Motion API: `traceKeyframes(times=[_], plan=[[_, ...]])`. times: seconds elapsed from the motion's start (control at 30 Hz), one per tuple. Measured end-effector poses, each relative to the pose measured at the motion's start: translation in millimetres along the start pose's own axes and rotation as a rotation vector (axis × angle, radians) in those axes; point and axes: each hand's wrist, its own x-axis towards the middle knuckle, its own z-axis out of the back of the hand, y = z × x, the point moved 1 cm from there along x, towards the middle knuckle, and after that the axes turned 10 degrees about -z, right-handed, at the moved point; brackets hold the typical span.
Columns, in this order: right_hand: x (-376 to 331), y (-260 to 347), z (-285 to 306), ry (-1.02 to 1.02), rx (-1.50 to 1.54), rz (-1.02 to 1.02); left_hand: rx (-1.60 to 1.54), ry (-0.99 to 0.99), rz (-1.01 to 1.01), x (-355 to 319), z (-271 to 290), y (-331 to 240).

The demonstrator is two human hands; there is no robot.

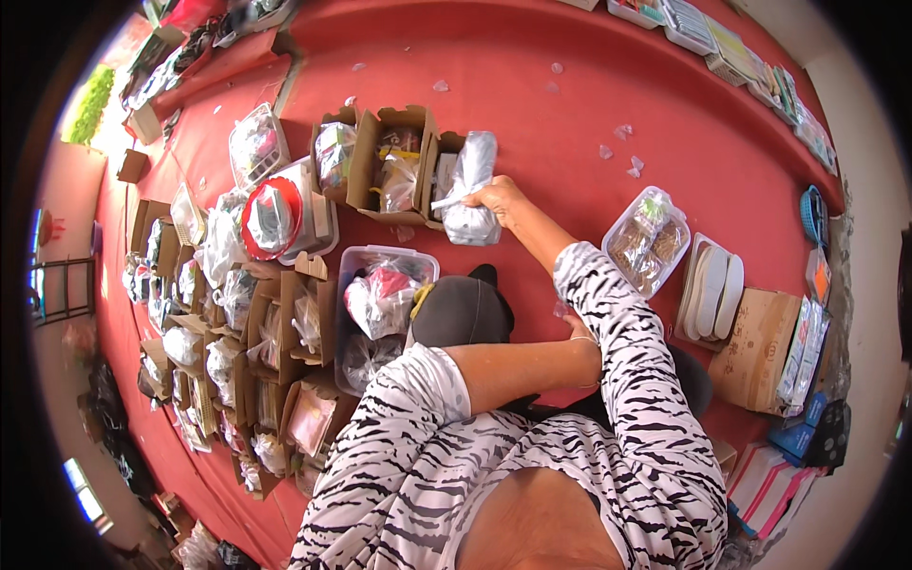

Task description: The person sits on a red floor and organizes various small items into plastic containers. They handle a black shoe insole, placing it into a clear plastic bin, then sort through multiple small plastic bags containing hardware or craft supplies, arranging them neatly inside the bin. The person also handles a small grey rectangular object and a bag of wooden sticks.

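My right hand (494, 198) is closed around the gathered middle of a silvery plastic bag (472, 161), whose full lower part bulges below the fingers. The bag hangs beside a small open cardboard box (444, 176) at the end of a row. My left forearm crosses in front of me to the right. The left hand (578, 330) is partly covered by my right sleeve, and its fingers are too hidden to read. Below the bag is my dark-clad knee (463, 312). Next to it a clear plastic bin (432, 269) holds bagged items.
Cardboard boxes (366, 180) with bagged goods crowd the left side. A red round tray (249, 223) sits on a white bin there. At right are a clear tub of packets (655, 275), white oval pieces (708, 290) and a carton (755, 332). Plastic scraps dot the red floor (494, 76).
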Motion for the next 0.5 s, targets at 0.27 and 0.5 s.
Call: traceKeyframes(times=[0.27, 0.5], plan=[[52, 1, -37, -0.149, -0.253, -0.073, -0.081, -0.169, -0.011, 3, -13, 18], [83, -5, -23, -0.141, -0.306, -0.074, -0.048, -0.133, 0.087, 19, -10, 18]])
